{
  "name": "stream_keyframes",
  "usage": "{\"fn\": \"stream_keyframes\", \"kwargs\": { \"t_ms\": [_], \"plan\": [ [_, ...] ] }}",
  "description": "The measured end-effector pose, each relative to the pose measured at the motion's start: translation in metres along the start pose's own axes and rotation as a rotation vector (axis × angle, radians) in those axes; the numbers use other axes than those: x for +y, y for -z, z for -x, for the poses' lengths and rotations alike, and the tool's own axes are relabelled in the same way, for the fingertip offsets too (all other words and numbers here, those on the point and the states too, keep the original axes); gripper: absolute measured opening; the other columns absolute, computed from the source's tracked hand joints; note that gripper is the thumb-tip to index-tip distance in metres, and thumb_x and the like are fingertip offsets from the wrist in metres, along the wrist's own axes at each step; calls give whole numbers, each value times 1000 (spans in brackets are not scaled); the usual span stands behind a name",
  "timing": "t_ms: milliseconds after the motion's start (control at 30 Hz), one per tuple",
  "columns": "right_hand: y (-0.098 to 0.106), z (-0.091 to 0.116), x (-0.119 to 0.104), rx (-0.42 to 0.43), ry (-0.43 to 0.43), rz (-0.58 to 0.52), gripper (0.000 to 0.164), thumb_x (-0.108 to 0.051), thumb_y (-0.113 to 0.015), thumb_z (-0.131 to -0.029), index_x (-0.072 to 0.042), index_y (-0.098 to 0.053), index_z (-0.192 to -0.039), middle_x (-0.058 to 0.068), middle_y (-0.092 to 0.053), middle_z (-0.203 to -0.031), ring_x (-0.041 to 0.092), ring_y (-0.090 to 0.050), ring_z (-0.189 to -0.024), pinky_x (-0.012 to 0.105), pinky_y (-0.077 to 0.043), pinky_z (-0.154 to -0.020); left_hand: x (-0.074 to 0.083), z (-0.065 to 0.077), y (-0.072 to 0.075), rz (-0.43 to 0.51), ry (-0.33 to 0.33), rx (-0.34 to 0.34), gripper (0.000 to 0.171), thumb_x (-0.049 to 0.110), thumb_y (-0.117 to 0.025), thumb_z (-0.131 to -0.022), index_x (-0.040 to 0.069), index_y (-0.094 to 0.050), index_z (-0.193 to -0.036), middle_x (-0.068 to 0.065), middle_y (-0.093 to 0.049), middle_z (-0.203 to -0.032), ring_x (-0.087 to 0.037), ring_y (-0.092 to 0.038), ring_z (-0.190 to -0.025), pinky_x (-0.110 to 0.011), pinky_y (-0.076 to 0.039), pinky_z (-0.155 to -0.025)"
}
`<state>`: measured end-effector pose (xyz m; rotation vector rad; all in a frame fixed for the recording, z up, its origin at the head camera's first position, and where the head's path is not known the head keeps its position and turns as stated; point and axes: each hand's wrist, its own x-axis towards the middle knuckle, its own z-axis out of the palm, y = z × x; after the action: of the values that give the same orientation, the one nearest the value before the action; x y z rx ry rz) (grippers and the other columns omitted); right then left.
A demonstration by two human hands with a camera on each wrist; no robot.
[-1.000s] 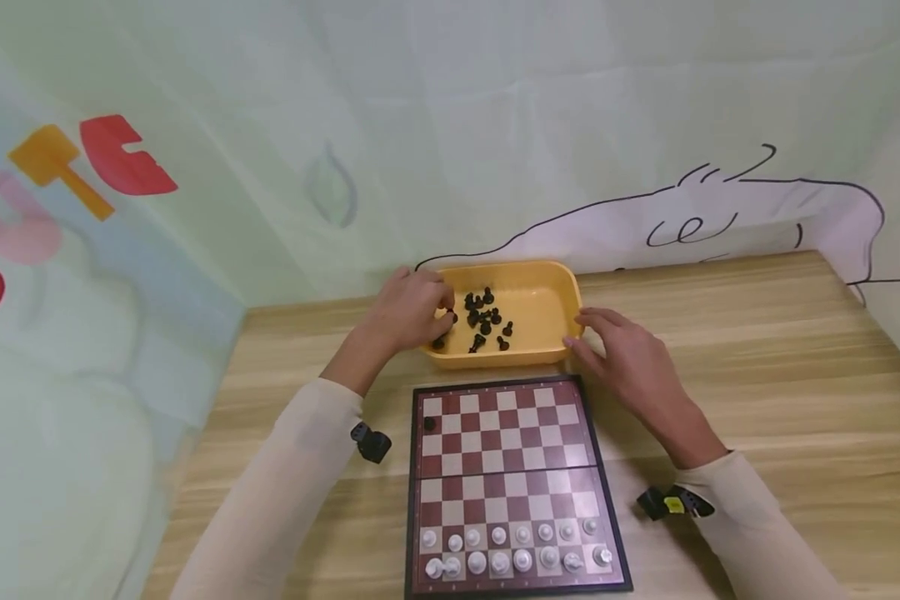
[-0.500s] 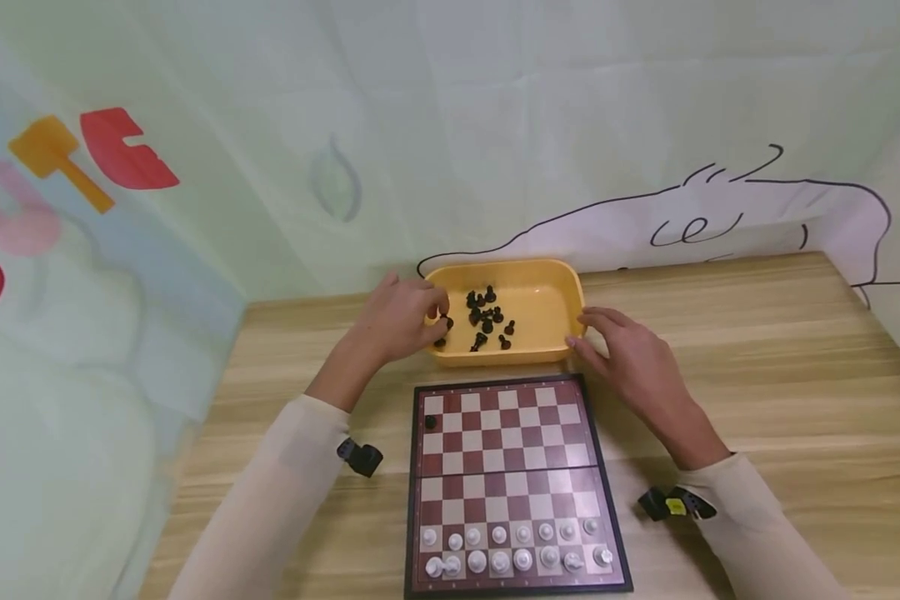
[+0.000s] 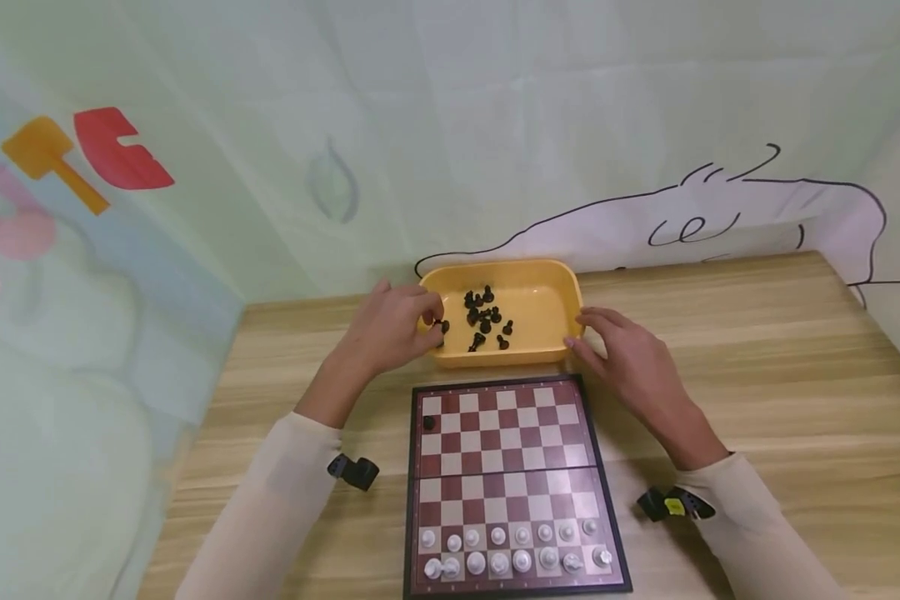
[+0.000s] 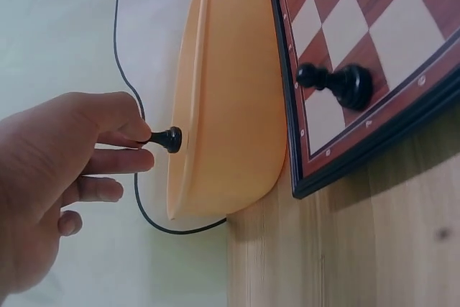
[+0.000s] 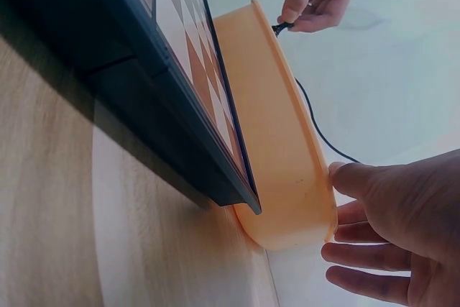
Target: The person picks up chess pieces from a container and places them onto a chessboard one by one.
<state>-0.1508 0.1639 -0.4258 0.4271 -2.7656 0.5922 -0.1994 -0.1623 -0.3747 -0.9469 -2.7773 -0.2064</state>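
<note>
My left hand (image 3: 390, 329) pinches a black chess piece (image 4: 168, 139) between thumb and index finger, its round base showing and its head hidden by the fingertips. It hangs at the left end of a yellow tray (image 3: 543, 300), base close to the rim in the left wrist view. Several black chess pieces (image 3: 484, 317) lie loose inside the tray. At the tray's right end, my right hand (image 3: 633, 358) rests thumb and fingertips on the rim, fingers fairly straight. A black pawn (image 4: 352, 85) stands near the far left corner of the chessboard (image 3: 506, 486).
White chess pieces (image 3: 498, 562) stand in two rows along the board's near side. The board lies just in front of the tray on a wooden table (image 3: 780, 375). Behind the tray hangs a printed cloth backdrop (image 3: 450, 142).
My left hand has drawn back left and toward me from inside the tray to its left rim, with the black chess piece in its fingers. The right hand has stayed in place.
</note>
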Motion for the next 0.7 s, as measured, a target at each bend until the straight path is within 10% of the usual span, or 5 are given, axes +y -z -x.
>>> {"fn": "stream_keyframes", "kwargs": {
  "t_ms": [700],
  "plan": [
    [0,2,1,20,16,1,46,-41,-62,-89,-6,-62,-119,10,-56,-130,29,-55,-109,45,-48,-85,17,24,0,81,-2,106,10,24,-65,-75,18,-64,-82,10,-61,-76,-6,-47,-68,-31,-31,-65]
  ]
}}
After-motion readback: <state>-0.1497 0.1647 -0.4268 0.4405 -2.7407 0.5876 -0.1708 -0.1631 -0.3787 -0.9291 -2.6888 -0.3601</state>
